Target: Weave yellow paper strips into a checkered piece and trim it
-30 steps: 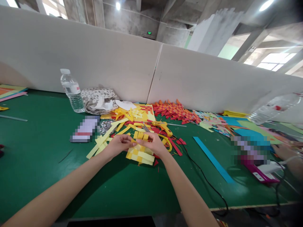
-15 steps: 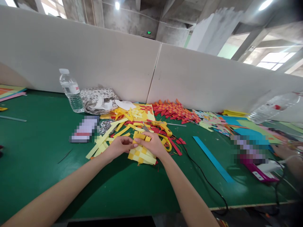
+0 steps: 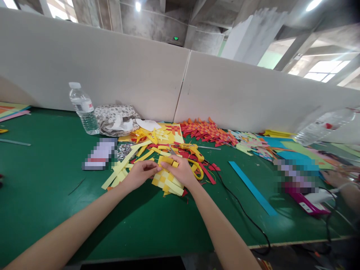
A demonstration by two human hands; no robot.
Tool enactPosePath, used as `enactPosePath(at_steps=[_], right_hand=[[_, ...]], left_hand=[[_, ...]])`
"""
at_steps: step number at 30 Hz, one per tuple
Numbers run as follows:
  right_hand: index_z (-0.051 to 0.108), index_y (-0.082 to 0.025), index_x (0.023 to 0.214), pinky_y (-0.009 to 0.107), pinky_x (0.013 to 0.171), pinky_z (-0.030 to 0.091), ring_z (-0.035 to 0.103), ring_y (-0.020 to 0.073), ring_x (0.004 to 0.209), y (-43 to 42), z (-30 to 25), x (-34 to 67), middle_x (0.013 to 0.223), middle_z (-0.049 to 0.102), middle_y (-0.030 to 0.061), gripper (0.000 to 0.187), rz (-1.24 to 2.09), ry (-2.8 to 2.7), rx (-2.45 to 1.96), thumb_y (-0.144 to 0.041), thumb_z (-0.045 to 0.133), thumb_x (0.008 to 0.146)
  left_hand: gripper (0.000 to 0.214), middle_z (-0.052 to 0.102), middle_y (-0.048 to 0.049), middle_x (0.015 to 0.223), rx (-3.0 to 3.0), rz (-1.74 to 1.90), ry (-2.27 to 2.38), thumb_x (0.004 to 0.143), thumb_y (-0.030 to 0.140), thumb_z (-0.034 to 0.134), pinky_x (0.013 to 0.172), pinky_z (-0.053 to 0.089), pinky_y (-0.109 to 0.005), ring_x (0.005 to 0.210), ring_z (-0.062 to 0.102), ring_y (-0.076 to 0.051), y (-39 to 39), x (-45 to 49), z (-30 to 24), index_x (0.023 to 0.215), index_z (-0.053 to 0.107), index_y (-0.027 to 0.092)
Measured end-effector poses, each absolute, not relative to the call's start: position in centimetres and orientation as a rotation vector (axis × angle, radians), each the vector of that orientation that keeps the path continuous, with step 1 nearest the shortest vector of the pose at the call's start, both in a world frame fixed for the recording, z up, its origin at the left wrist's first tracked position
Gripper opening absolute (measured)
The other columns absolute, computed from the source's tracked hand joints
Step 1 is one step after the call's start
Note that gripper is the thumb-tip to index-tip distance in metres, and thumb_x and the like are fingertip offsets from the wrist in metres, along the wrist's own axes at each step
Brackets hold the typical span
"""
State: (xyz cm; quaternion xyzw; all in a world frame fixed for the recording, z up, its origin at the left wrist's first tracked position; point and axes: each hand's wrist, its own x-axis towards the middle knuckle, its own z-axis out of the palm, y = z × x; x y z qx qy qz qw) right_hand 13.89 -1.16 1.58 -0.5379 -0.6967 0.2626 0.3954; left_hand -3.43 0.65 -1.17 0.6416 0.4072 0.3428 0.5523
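A woven piece of pale and deep yellow paper strips (image 3: 161, 182) is between my hands at the middle of the table. My right hand (image 3: 179, 170) is closed on its upper right part, thumb across the top. At its left edge, my left hand (image 3: 144, 172) pinches with thumb and forefinger; whether a strip end is between them I cannot make out. Just behind my right hand lie a yellow glue gun (image 3: 192, 150) and yellow-handled scissors (image 3: 199, 169), partly hidden. Loose yellow paper strips (image 3: 120, 174) are scattered beside my left hand.
Finished-looking red and orange woven paper fish (image 3: 208, 131) are piled by the white partition (image 3: 135, 71). A water bottle (image 3: 83, 108) stands at the left, near a blurred phone (image 3: 100, 153). A blue strip (image 3: 251, 187) and black cord (image 3: 239, 202) lie right. Another person's hand (image 3: 334, 177) is far right.
The woven piece has tilted slightly between my hands. My hands have barely shifted, and the whole view has moved a little.
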Motion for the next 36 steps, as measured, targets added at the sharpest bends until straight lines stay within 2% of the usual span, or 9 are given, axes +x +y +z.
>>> enactPosePath(at_steps=[6, 14, 23, 27, 31, 33, 36], right_hand=[[0.058, -0.017, 0.071, 0.024, 0.064, 0.039, 0.052, 0.0145, 0.069, -1.14, 1.52, 13.77, 0.07, 0.057, -0.0005, 0.028, 0.647, -1.764, -1.346, -0.045, 0.056, 0.075], [0.057, -0.018, 0.07, 0.024, 0.062, 0.039, 0.05, 0.0145, 0.068, -1.22, 1.51, 13.64, 0.069, 0.055, -0.0002, 0.028, 0.643, -1.749, -1.341, -0.046, 0.055, 0.075], [0.057, -0.019, 0.071, 0.024, 0.06, 0.039, 0.05, 0.0145, 0.067, -1.13, 1.4, 13.58, 0.068, 0.055, -0.0001, 0.028, 0.637, -1.768, -1.341, -0.046, 0.053, 0.076], [0.056, -0.019, 0.069, 0.024, 0.06, 0.039, 0.05, 0.0147, 0.067, -1.15, 1.39, 13.64, 0.068, 0.055, 0.0001, 0.028, 0.622, -1.763, -1.338, -0.046, 0.053, 0.076], [0.057, -0.018, 0.071, 0.025, 0.06, 0.04, 0.05, 0.0147, 0.066, -1.18, 1.37, 13.62, 0.068, 0.056, 0.0008, 0.029, 0.639, -1.747, -1.332, -0.046, 0.054, 0.076], [0.059, -0.018, 0.073, 0.025, 0.061, 0.04, 0.051, 0.0149, 0.067, -1.19, 1.38, 13.58, 0.069, 0.058, 0.0013, 0.027, 0.661, -1.74, -1.32, -0.045, 0.055, 0.075], [0.06, -0.017, 0.076, 0.025, 0.063, 0.042, 0.053, 0.0151, 0.069, -1.23, 1.39, 13.48, 0.072, 0.06, 0.0015, 0.026, 0.697, -1.738, -1.29, -0.043, 0.056, 0.075]], left_hand=[[0.028, 0.048, 0.0037, 0.059, 1.655, 0.864, 0.944, 0.07, 0.045, 0.059, 0.053, 0.041, -0.02, 0.054, 0.044, -0.009, 0.54, -3.41, -1.28, 0.07, 0.061, 0.017], [0.032, 0.047, 0.0037, 0.059, 1.621, 0.855, 0.961, 0.068, 0.049, 0.059, 0.054, 0.041, -0.021, 0.054, 0.042, -0.01, 0.44, -3.33, -1.15, 0.068, 0.061, 0.016], [0.032, 0.047, 0.0041, 0.053, 1.683, 0.854, 1.038, 0.069, 0.049, 0.058, 0.048, 0.034, -0.02, 0.051, 0.045, -0.01, 0.4, -3.41, -1.0, 0.064, 0.058, 0.017], [0.031, 0.047, 0.004, 0.054, 1.654, 0.857, 1.016, 0.069, 0.048, 0.059, 0.05, 0.037, -0.02, 0.052, 0.045, -0.01, 0.27, -3.34, -0.83, 0.064, 0.058, 0.017], [0.032, 0.054, 0.0015, 0.064, 1.594, 0.862, 0.978, 0.067, 0.048, 0.06, 0.052, 0.039, -0.02, 0.055, 0.047, -0.011, 0.25, -3.21, -0.87, 0.072, 0.061, 0.017], [0.034, 0.056, 0.001, 0.066, 1.596, 0.838, 0.987, 0.066, 0.049, 0.061, 0.049, 0.036, -0.02, 0.054, 0.046, -0.01, 0.3, -3.17, -1.0, 0.073, 0.061, 0.016], [0.034, 0.05, 0.0033, 0.057, 1.625, 0.793, 1.007, 0.066, 0.05, 0.061, 0.045, 0.029, -0.02, 0.049, 0.04, -0.008, 0.39, -3.17, -1.24, 0.068, 0.061, 0.016]])
